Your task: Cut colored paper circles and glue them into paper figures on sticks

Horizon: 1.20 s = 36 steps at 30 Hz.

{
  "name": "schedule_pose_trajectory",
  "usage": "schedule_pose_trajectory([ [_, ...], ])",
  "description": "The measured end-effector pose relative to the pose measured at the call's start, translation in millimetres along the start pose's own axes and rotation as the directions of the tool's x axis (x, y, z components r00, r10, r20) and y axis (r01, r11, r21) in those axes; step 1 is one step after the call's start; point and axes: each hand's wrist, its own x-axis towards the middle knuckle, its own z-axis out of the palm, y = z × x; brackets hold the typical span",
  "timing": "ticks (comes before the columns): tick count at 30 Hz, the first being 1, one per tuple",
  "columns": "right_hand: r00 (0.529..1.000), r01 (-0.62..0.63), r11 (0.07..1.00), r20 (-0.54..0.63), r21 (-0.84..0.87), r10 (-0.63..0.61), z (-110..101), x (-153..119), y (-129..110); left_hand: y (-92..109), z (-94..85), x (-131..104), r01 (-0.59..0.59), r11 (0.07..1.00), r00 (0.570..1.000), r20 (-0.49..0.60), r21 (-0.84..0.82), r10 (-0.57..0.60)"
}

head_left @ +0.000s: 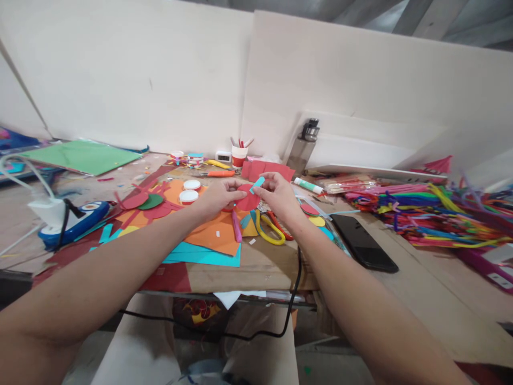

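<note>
I see my left hand (218, 197) and right hand (276, 195) pinched together on a flat red paper disc (247, 201) over the table (260, 264). A small light-blue strip (257, 185) sits at the disc's 1 o'clock edge, under my right fingers. Scissors (269, 227) lie at 5 o'clock below.

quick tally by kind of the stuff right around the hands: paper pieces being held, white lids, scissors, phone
Held paper pieces: 2, a red paper circle in the left hand and a blue paper strip in the right hand
White lids: 2
Scissors: 1
Phone: 1
Total: 6
</note>
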Motion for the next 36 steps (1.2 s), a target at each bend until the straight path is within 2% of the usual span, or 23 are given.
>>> schedule_pose_trajectory([
  [4,1.000,-0.003,1.000,0.001,0.013,0.003,0.3,-0.2,-1.0,-0.8,-0.6,0.7,0.017,1.000,0.998,0.059,0.003,-0.017],
  [19,1.000,-0.024,0.997,-0.018,-0.071,0.022,0.3,-3.4,-5.2,0.3,-0.7,-0.6,0.014,1.000,0.998,0.064,0.022,-0.015],
  [36,1.000,-0.025,0.999,0.006,-0.038,0.026,2.6,-6.9,-5.8,4.3,1.1,-3.8,-0.010,0.999,0.998,0.067,0.050,0.007],
])
